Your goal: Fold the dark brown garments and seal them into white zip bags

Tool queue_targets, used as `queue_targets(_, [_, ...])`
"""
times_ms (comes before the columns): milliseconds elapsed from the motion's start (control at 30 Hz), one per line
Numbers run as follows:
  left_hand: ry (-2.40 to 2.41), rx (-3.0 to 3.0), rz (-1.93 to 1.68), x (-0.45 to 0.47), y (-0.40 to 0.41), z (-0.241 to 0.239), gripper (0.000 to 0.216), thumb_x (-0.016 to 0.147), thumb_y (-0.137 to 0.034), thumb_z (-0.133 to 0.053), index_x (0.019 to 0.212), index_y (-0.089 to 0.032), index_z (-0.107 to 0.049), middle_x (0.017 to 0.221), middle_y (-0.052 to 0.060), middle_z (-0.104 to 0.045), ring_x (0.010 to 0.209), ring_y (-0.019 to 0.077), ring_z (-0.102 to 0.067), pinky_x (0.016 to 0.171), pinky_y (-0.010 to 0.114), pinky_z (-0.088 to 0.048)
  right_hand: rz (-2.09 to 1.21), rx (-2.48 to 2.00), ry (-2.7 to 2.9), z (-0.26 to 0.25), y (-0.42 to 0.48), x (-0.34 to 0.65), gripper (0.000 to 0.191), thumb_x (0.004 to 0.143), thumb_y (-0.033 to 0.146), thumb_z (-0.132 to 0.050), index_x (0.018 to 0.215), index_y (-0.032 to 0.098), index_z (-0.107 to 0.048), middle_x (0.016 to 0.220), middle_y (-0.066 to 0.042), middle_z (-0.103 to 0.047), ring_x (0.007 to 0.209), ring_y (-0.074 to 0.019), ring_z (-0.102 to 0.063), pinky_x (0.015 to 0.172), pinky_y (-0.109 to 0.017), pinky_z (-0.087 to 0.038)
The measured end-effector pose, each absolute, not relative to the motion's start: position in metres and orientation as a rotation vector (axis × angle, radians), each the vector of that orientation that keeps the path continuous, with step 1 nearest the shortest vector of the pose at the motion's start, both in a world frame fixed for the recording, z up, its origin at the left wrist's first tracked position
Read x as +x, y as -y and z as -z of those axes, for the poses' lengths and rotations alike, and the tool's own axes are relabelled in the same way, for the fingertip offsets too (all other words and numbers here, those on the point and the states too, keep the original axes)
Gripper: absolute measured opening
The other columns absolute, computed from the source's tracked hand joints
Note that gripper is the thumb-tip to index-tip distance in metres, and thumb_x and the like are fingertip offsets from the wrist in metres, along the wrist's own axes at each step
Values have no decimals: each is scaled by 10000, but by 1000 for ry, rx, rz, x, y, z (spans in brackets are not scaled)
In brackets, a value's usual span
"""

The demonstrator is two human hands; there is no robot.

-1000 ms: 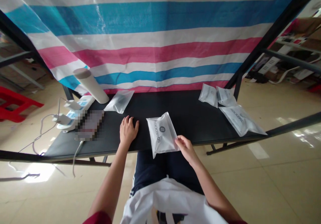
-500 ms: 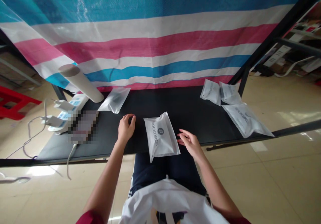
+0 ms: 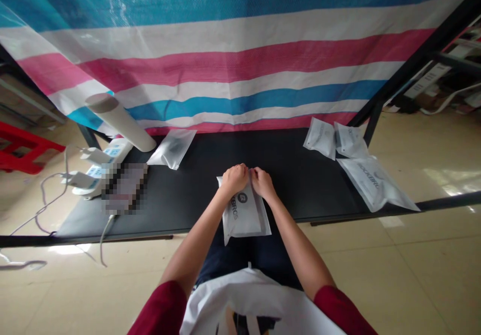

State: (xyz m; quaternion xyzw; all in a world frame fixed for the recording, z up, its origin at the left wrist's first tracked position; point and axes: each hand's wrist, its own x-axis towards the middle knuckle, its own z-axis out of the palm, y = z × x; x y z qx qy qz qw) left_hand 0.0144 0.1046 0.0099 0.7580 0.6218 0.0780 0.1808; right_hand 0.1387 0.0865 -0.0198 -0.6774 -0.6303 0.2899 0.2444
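Observation:
A frosted white zip pouch (image 3: 244, 215) with dark lettering lies at the near edge of the black table (image 3: 285, 164), its lower end hanging over the edge. My left hand (image 3: 235, 179) and my right hand (image 3: 262, 182) meet at the pouch's far end, both with fingers curled and pinching its top edge. The two hands nearly touch each other.
Three more white pouches (image 3: 353, 162) lie at the table's right end. A clear bag (image 3: 172, 148) and a tilted white tube (image 3: 118, 120) sit at the back left, beside a power strip (image 3: 99, 170) with plugs and cables. A striped tarp (image 3: 240, 59) hangs behind.
Both hands have moved in from either side of the pouch to its far end and closed on its top edge. The pouch has stayed in place.

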Motion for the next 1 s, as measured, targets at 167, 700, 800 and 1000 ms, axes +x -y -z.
queue_targets(167, [-1722,2137,-193,12,-107,-11,284,971,-315,-404,1062,-233,-660,1029,95,-728,946,252,-693,778,327,-486,-756,-1869,1734,19,-83,138,335,1007,322,-370,1000,186,-676,956,-126,-740,874,-243,-690,692,-268,-391])
queue_targets(700, [-1769,2184,-241,15,-135,-20,243,954,-323,-461,1014,-236,-681,978,91,-720,963,260,-657,821,358,-472,-1243,-1616,1354,13,55,143,451,941,608,-365,814,235,-584,530,-1,-594,414,-178,-594,407,-256,-415])
queue_targets(800, [-1769,2214,-293,15,-136,-25,241,957,-305,-453,1004,-229,-677,969,91,-712,1049,274,-609,886,385,-455,-1251,-1569,1331,13,61,143,461,917,633,-416,767,229,-578,556,-5,-603,421,-165,-592,402,-249,-428])
queue_targets(1000, [-1786,2250,-837,0,-98,-24,276,950,-379,-481,1142,-209,-583,1181,113,-610,1165,296,-511,987,453,-422,-1235,-1494,1171,20,51,155,521,836,630,-558,1146,213,-582,871,-47,-689,575,-167,-663,447,-253,-519])
